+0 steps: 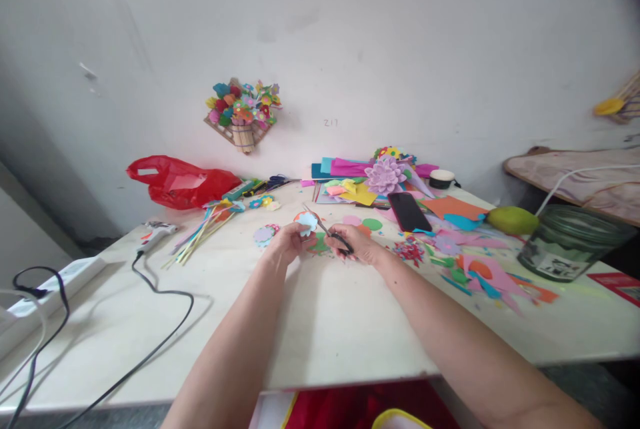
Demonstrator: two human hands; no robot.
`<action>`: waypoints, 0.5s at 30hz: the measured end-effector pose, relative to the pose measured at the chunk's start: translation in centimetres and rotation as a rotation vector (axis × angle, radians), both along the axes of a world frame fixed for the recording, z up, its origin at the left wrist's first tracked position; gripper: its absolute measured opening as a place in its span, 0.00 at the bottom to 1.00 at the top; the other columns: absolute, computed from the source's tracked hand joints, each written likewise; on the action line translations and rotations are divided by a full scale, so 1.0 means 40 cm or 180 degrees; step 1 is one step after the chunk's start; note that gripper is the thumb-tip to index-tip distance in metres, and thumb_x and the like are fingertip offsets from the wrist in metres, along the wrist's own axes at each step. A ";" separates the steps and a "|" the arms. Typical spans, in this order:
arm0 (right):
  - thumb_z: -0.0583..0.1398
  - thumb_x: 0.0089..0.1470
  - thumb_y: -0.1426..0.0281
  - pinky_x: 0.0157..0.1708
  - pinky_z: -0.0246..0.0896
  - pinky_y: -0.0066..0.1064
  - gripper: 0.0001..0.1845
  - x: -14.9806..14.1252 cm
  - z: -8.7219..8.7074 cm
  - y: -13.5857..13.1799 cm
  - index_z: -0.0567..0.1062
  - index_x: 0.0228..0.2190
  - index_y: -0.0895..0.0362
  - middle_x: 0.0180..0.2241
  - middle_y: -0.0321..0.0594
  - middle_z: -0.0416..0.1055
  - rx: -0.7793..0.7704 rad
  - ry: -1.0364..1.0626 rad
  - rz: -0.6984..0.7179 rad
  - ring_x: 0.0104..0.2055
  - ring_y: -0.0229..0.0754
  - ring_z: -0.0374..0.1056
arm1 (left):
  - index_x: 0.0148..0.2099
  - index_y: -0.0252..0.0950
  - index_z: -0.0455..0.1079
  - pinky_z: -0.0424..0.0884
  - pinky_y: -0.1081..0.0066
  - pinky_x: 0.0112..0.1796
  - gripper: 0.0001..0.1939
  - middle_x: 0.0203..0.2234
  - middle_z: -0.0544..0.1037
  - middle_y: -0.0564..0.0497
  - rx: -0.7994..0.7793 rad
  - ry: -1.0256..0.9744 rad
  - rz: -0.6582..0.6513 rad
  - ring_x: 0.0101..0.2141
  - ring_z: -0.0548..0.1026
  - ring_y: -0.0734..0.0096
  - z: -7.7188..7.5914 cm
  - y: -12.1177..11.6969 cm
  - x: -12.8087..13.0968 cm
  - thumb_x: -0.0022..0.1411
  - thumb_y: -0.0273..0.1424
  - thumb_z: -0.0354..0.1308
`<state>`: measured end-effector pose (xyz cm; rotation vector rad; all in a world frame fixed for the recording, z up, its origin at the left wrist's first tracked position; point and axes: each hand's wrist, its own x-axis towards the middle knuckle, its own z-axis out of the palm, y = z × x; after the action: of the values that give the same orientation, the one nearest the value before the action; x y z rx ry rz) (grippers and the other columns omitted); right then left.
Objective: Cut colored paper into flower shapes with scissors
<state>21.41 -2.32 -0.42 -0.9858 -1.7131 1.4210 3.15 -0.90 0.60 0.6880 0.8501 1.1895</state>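
Observation:
Between the fingers of my left hand [289,242] is a light blue flower-shaped cutout [307,221] with a scalloped edge. My right hand [354,243] grips black-handled scissors [342,244], their blades pointing up and left beside the cutout. Whether the blades touch it I cannot tell. Just left of my left hand lie lilac and pink flower cutouts [265,235]. Green pieces [320,243] rest on the table under and between my hands. A green disc [373,224] lies a little beyond my right hand.
A glue gun [159,237] with a trailing cord and a power strip [60,286] occupy the left. A red plastic bag [185,182] sits behind. To the right are a phone [409,212], colored scraps [485,276] and a glass jar [570,242]. A large lilac flower [385,174] stands at the back.

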 end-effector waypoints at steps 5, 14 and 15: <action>0.63 0.44 0.57 0.07 0.40 0.20 0.18 0.001 -0.010 0.005 0.65 0.28 0.58 0.15 0.28 0.64 0.0076 0.0164 0.0053 0.12 0.29 0.56 | 0.33 0.30 0.69 0.75 0.70 0.27 0.11 0.20 0.75 0.51 -0.0044 -0.0111 0.0063 0.19 0.73 0.72 -0.006 0.001 0.012 0.44 0.17 0.55; 0.63 0.45 0.58 0.06 0.40 0.20 0.18 0.001 -0.018 0.013 0.65 0.27 0.57 0.15 0.28 0.64 0.0062 0.0295 -0.0024 0.11 0.29 0.56 | 0.31 0.30 0.68 0.75 0.71 0.25 0.07 0.19 0.73 0.51 -0.0119 -0.0059 0.0206 0.18 0.72 0.73 -0.005 -0.002 0.028 0.48 0.16 0.57; 0.63 0.45 0.58 0.06 0.40 0.20 0.18 0.001 -0.019 0.013 0.65 0.27 0.58 0.14 0.28 0.64 0.0053 0.0310 -0.0023 0.11 0.29 0.56 | 0.31 0.30 0.68 0.75 0.71 0.25 0.07 0.19 0.73 0.51 -0.0125 -0.0051 0.0219 0.18 0.72 0.74 -0.005 -0.002 0.030 0.48 0.16 0.56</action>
<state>21.45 -1.78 -1.17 -0.8983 -1.6464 1.4246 4.37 -1.00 0.42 0.6208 0.8875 1.2351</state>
